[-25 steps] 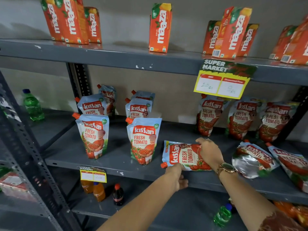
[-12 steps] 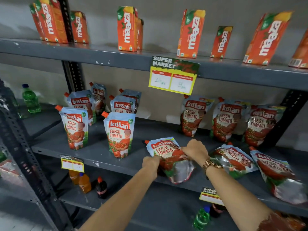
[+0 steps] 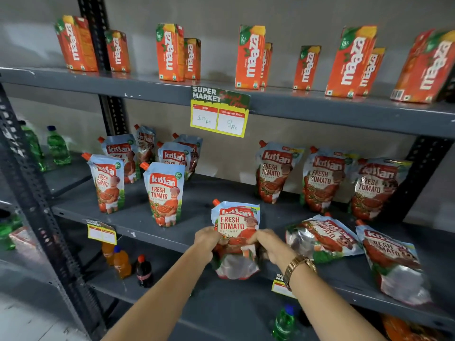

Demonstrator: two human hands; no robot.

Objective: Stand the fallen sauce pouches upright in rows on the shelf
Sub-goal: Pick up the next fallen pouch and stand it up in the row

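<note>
A Kissan tomato sauce pouch [image 3: 235, 222] is tilted up at the front of the grey middle shelf [image 3: 192, 205], its orange cap at the top left and its silver base over the shelf edge. My left hand [image 3: 206, 239] grips its left side and my right hand [image 3: 269, 243] its right side. Two fallen pouches lie flat to the right, one [image 3: 322, 238] close by and another [image 3: 391, 259] farther right. Several pouches stand upright at the left [image 3: 164, 193] and three lean on the back wall at the right [image 3: 274, 171].
Orange Maaza juice cartons [image 3: 250, 56] line the top shelf. A yellow price tag [image 3: 219, 115] hangs from its front edge. Small drink bottles [image 3: 144, 270] stand on the lower shelf, green bottles [image 3: 57, 145] at far left. A dark shelf post [image 3: 37, 203] rises at the left.
The pouch lay flat on its side a second ago; both hands have turned it and raised it so its cap points up. My view has shifted to the right.
</note>
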